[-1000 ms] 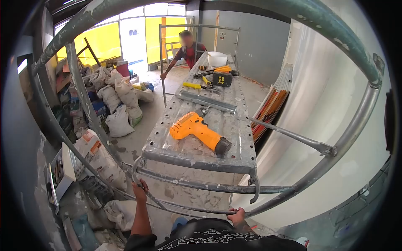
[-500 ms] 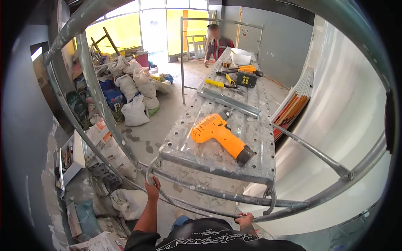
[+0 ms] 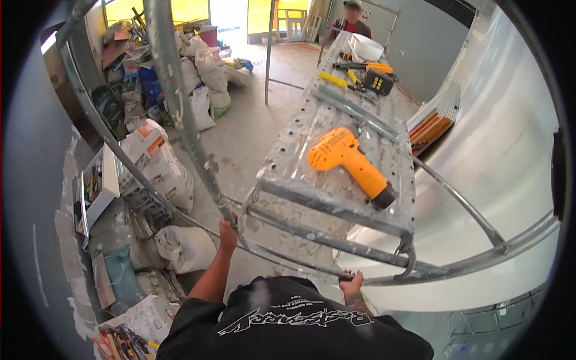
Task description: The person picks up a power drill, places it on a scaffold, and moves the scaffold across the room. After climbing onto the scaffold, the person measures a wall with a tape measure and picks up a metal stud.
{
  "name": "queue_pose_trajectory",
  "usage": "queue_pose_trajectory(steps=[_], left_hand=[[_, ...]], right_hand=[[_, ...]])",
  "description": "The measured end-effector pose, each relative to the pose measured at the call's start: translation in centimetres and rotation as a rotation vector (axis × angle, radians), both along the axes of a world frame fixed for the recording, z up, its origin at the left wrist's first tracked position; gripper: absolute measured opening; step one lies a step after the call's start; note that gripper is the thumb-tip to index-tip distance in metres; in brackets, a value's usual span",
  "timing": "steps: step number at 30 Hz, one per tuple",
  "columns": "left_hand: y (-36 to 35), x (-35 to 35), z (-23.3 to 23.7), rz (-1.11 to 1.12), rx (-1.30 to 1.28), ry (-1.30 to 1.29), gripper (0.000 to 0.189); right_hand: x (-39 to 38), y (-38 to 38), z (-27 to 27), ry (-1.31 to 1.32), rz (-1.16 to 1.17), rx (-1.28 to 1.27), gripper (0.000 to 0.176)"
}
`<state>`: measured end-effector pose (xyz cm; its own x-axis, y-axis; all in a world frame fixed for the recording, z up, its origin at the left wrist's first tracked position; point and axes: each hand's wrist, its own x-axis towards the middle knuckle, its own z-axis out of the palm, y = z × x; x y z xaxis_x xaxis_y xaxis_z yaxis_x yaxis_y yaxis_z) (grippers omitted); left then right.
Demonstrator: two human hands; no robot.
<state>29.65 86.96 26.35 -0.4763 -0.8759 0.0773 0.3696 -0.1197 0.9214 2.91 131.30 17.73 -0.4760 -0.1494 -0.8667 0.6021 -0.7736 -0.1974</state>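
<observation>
View from a head camera, looking down over the person's own black printed shirt at a metal scaffold. The left hand [image 3: 228, 231] is closed around the lower rung [image 3: 294, 261] of the scaffold frame, where the rung meets a thick upright tube [image 3: 174, 90]. The right hand [image 3: 353, 282] is wrapped around the same rung further right, close to a hook at the platform's corner. The rung runs just below and in front of the near end of the scaffold platform [image 3: 294, 150].

An orange power drill [image 3: 351, 162] lies on its side on the platform, near its front edge and apart from both hands. Beyond it lie a long metal channel [image 3: 354, 114], a yellow hand tool [image 3: 332, 80], a black and yellow device [image 3: 378, 83] and a white tub [image 3: 367, 47]. Another person [image 3: 351, 21] stands at the platform's far end.

On the floor to the left are filled sacks [image 3: 162, 174], boxes and rubble. To the right a curved white wall [image 3: 498, 138] stands close, with a bundle of orange and white strips [image 3: 435, 123] leaning against it.

The upright tube crosses the left of the view and hides part of the sacks. The shirt covers the person's legs and whatever they stand on. The small tools at the far end are too small to identify.
</observation>
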Motion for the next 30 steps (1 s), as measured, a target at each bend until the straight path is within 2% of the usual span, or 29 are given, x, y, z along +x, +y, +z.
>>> queue_pose_trajectory(steps=[1,2,3,5,7,9,10,11,13,15,16,17,19,20,21,22,23,24,25,26,29,30], left_hand=[[-0.3,0.4,0.4,-0.095,-0.036,-0.005,0.044],[-0.1,0.7,1.9,-0.073,-0.077,-0.061,0.046],[1.1,1.0,4.5,-0.055,-0.119,-0.121,0.049],[1.8,1.9,7.4,-0.045,-0.275,-0.270,0.052],[1.9,3.5,8.1,-0.053,-0.493,-0.455,0.055],[3.5,6.2,8.5,0.007,-0.509,-0.520,0.052],[4.1,8.0,8.1,0.029,-0.518,-0.557,0.051],[4.4,10.0,6.2,-0.075,-0.390,-0.606,0.055],[5.3,13.8,0.5,-0.304,-0.156,-0.677,0.062],[6.4,17.7,-3.1,-0.533,-0.156,-0.915,0.059],[6.7,19.5,-4.6,-0.674,-0.131,-1.050,0.060],[7.1,21.3,-6.2,-0.809,-0.093,-1.189,0.062],[8.0,24.8,-10.3,-0.940,0.031,-1.322,0.067],[8.6,26.4,-12.2,-1.009,0.096,-1.383,0.070],[9.4,28.1,-13.7,-1.031,0.167,-1.381,0.072],[10.6,29.5,-15.1,-1.056,0.234,-1.374,0.073],[11.8,30.5,-16.4,-1.082,0.296,-1.366,0.075],[13.2,31.2,-18.1,-1.000,0.335,-1.285,0.074],[14.4,32.2,-20.1,-0.910,0.371,-1.210,0.073],[15.0,33.6,-21.4,-0.814,0.403,-1.142,0.072],[15.7,35.2,-22.7,-0.812,0.274,-1.119,0.058],[15.9,35.5,-22.7,-0.838,0.163,-1.116,0.053]], right_hand=[[0.5,-0.3,0.6,0.012,0.022,0.014,0.029],[2.2,-1.5,3.2,0.031,0.118,0.143,0.044],[3.7,-1.6,4.1,0.090,0.253,0.211,0.052],[7.5,-2.6,6.7,0.143,0.419,0.277,0.052],[11.2,-4.1,9.0,0.242,0.838,0.284,0.051],[15.2,-7.4,14.0,0.320,1.283,0.230,0.046],[16.7,-9.0,17.6,0.455,1.483,0.159,0.043],[18.2,-10.5,21.3,0.593,1.667,0.079,0.041],[19.8,-14.0,30.2,0.917,1.946,0.150,0.032],[20.3,-15.6,38.7,1.458,1.997,0.301,0.027],[20.2,-16.2,43.1,1.718,1.911,0.380,0.029],[20.0,-16.3,47.2,2.025,1.729,0.500,0.030],[19.7,-15.7,53.4,2.355,1.132,0.704,0.029],[17.6,-13.7,56.3,2.500,0.747,1.105,0.032],[17.1,-14.4,60.7,2.555,0.295,1.730,0.035],[17.4,-16.4,65.4,2.529,-0.167,2.216,0.035],[16.4,-18.9,68.9,2.813,-0.418,1.895,0.031],[15.4,-21.4,72.5,3.053,-0.674,1.575,0.030],[14.8,-21.7,75.1,2.885,-0.648,1.833,0.040],[13.7,-22.6,76.1,2.600,-0.537,1.898,0.048],[15.5,-24.3,76.7,1.955,-0.070,2.133,0.063],[15.9,-24.8,76.9,1.978,-0.006,2.136,0.065]])
